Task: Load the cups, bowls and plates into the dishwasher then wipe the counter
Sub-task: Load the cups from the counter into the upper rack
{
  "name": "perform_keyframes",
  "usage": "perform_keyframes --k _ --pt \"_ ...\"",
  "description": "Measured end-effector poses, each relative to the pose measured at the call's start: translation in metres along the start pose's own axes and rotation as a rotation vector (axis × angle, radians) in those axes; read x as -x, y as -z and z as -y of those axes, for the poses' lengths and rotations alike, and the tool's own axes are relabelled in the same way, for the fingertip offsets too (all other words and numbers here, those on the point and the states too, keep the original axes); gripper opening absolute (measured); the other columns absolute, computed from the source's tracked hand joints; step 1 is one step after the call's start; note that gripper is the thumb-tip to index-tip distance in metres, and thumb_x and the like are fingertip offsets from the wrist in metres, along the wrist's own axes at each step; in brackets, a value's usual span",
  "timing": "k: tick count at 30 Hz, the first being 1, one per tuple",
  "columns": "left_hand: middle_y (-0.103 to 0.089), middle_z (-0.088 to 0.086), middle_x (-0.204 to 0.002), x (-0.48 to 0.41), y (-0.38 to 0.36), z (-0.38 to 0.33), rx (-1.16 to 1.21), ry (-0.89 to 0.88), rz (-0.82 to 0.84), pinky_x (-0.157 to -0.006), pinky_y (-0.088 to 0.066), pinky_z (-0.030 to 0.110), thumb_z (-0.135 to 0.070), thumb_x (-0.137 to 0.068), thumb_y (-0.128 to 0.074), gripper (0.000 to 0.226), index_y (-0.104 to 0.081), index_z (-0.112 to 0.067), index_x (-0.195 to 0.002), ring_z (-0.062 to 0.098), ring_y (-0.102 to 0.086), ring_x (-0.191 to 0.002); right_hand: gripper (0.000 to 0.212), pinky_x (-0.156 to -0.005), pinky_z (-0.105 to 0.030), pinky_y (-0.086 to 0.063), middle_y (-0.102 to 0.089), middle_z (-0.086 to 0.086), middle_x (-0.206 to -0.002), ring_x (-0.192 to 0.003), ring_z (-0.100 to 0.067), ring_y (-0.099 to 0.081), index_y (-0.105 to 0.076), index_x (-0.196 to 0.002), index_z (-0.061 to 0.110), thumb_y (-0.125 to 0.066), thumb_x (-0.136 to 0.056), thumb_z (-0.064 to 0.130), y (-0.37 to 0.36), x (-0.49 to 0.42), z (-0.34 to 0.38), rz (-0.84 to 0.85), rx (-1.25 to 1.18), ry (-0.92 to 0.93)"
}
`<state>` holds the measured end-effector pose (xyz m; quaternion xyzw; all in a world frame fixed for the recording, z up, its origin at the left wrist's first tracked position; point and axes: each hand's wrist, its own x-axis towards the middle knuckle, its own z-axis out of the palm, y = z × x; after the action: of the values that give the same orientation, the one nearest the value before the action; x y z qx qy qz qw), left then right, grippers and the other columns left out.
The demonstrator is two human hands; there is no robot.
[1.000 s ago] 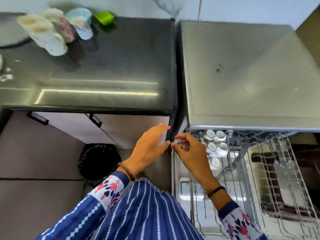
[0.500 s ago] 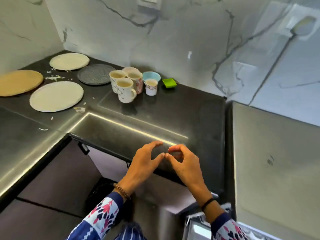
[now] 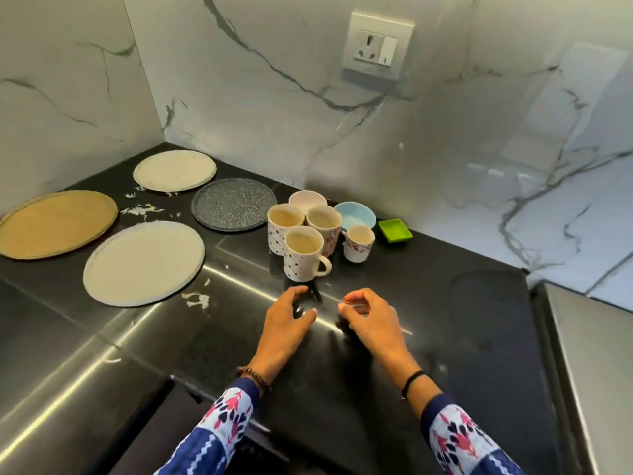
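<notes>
Several cups cluster at the back of the black counter [image 3: 445, 337]: a dotted mug with a handle [image 3: 303, 253] in front, two taller mugs [image 3: 285, 228] behind it, and a small floral cup [image 3: 358, 243]. A white bowl [image 3: 307, 200], a blue bowl [image 3: 355, 216] and a small green dish [image 3: 395, 230] sit by the wall. Left of them lie a grey plate [image 3: 234, 204], two white plates [image 3: 144, 264] and a tan plate [image 3: 56, 223]. My left hand [image 3: 286, 322] and right hand [image 3: 368, 318] hover empty just in front of the dotted mug, fingers curled apart.
Food scraps [image 3: 197, 299] lie scattered on the counter near the plates. The dishwasher's steel top [image 3: 596, 371] adjoins the counter at the right. A wall socket [image 3: 376, 49] sits on the marble backsplash.
The view has swung up from the open dishwasher rack to the counter. Both hands left the rack, rose over the counter edge and moved forward toward the cups, spreading apart.
</notes>
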<state>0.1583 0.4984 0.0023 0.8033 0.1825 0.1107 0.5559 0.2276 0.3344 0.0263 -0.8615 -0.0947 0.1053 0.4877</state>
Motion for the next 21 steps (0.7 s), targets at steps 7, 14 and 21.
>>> perform_keyframes --k 7,14,21 --pt "-0.063 -0.014 -0.122 -0.045 -0.014 0.002 0.041 0.013 0.210 -0.098 -0.041 0.013 -0.022 -0.087 -0.068 0.036 -0.062 -0.032 -0.122 0.003 -0.057 -0.117 0.026 -0.056 -0.007 -0.047 -0.070 -0.003 -0.103 -0.086 -0.009 -0.065 -0.064 -0.111 0.013 -0.072 -0.089 0.026 -0.004 -0.059 0.001 -0.071 0.036 -0.088" --pt "-0.032 -0.005 -0.156 -0.065 -0.053 -0.011 -0.034 -0.031 0.354 -0.113 -0.019 0.015 -0.025 -0.088 -0.066 0.073 -0.031 -0.022 -0.152 0.007 -0.028 -0.144 0.058 -0.098 -0.034 -0.051 -0.058 -0.010 -0.132 -0.116 -0.020 -0.060 -0.045 -0.132 0.010 -0.076 -0.086 0.026 0.008 -0.109 -0.007 -0.102 0.082 -0.147" --pt "-0.008 -0.005 -0.163 -0.092 -0.088 -0.024 0.075 0.037 0.320 -0.115 -0.010 0.023 -0.022 -0.091 -0.063 0.096 0.007 -0.027 -0.155 0.013 -0.008 -0.150 0.084 -0.098 -0.027 -0.044 -0.052 0.001 -0.134 -0.120 -0.013 -0.052 -0.031 -0.141 0.020 -0.084 -0.077 0.028 0.008 -0.141 -0.007 -0.054 0.036 -0.024"
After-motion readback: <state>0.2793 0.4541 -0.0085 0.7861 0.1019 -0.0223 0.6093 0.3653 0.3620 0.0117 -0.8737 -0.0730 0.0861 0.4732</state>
